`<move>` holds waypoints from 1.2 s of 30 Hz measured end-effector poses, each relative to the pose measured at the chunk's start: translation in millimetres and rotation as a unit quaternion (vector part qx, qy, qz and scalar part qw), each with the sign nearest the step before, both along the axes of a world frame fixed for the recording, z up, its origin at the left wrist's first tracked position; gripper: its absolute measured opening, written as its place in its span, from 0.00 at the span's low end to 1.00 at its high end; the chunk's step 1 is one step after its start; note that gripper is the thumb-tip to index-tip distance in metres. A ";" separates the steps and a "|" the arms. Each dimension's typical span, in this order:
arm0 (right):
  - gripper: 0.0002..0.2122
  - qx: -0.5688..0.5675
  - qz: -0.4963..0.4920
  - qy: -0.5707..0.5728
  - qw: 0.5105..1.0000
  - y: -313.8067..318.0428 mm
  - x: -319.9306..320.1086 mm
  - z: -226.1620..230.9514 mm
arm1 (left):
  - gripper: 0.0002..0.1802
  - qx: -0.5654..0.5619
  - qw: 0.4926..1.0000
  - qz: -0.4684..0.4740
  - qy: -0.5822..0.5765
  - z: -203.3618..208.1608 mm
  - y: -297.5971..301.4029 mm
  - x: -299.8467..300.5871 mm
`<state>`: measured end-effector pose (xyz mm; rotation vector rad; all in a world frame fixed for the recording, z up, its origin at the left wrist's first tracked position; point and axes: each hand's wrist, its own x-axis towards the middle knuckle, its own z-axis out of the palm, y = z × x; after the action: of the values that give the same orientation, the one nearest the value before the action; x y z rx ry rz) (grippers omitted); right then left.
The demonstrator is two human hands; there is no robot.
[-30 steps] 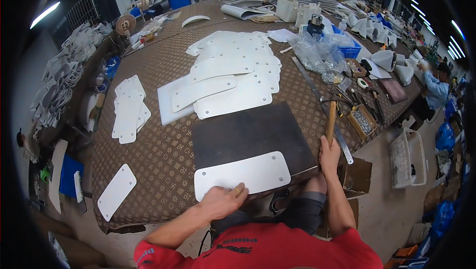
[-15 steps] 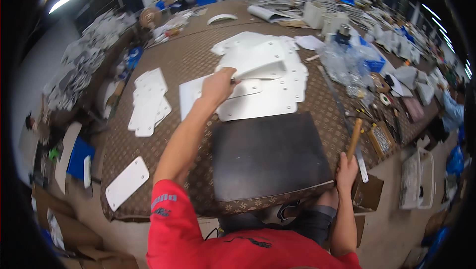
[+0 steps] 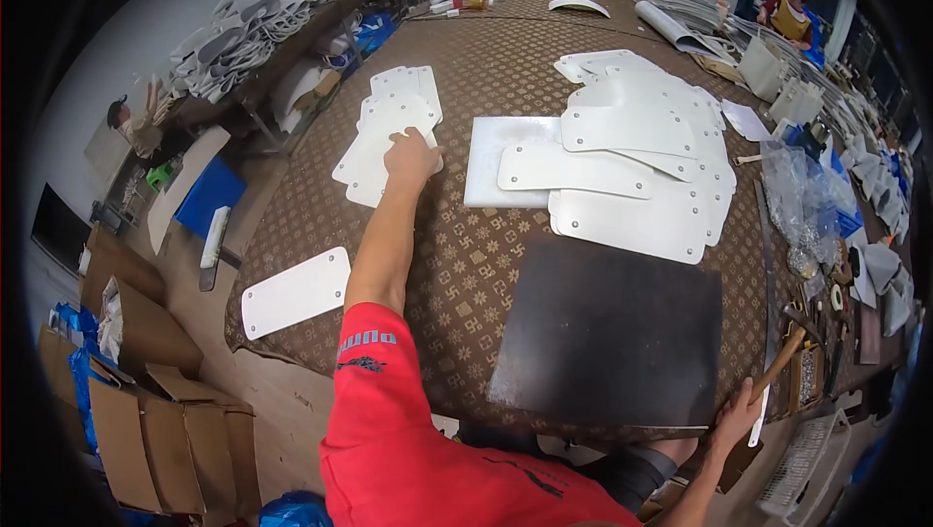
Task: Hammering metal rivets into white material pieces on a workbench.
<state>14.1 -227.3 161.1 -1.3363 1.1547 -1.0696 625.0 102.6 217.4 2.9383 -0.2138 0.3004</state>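
Observation:
My left hand [image 3: 413, 158] reaches forward onto the left stack of white panels [image 3: 394, 104]. Its fingers lie apart on the top panel, near that panel's right edge, and do not grip it. These panels are flat, round-cornered and have metal studs near their ends. In my right hand [image 3: 739, 415], at the table's front right edge, is a hammer [image 3: 781, 364] held by its wooden handle. A larger fanned pile of white panels [image 3: 632, 221] lies beyond a dark square slab [image 3: 612, 333]. One single studded panel [image 3: 296, 294] rests at the front left.
A translucent white board [image 3: 486, 163] lies partly under the large pile. At the right are a metal ruler [image 3: 761, 415], clear plastic bags [image 3: 797, 192] and a box of small metal parts [image 3: 806, 376]. Cardboard boxes [image 3: 165, 440] stand on the floor at left. Other people work farther off.
My left hand has left the large pile, where it was lifting a panel, and moved over to the left stack. The view has turned left. My right hand still holds the hammer.

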 end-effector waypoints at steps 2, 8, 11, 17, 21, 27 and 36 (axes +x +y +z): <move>0.14 -0.003 -0.010 0.003 1.000 -1.6 -3.2 -2.8 | 0.37 0.020 0.999 0.024 -0.015 -7.3 -5.0 17.1; 0.14 -0.002 -0.047 0.031 0.998 4.0 0.5 -0.4 | 0.41 0.053 0.994 0.047 0.087 -1.0 -21.5 64.3; 0.14 0.000 -0.058 0.039 0.998 3.3 -1.7 -1.2 | 0.39 0.098 0.982 0.033 0.161 11.1 -33.2 72.5; 0.15 -0.007 -0.072 0.056 0.996 3.4 1.2 -1.2 | 0.28 0.132 0.984 0.071 0.096 -8.2 -28.0 88.7; 0.15 -0.007 -0.069 0.058 0.996 -2.5 -2.4 -6.5 | 0.19 0.137 0.989 0.042 0.031 -22.2 -5.0 112.7; 0.15 0.000 -0.077 0.065 0.995 2.0 4.5 2.6 | 0.15 0.141 0.990 0.022 -0.003 13.2 38.0 109.1; 0.15 -0.017 -0.065 0.058 0.996 -8.5 -8.2 -15.8 | 0.15 0.060 0.997 0.026 0.044 -16.8 15.9 112.3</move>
<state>6.0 -235.7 145.2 -1.3796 1.3307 -1.1207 737.3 118.5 200.6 3.0711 -0.1492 0.1695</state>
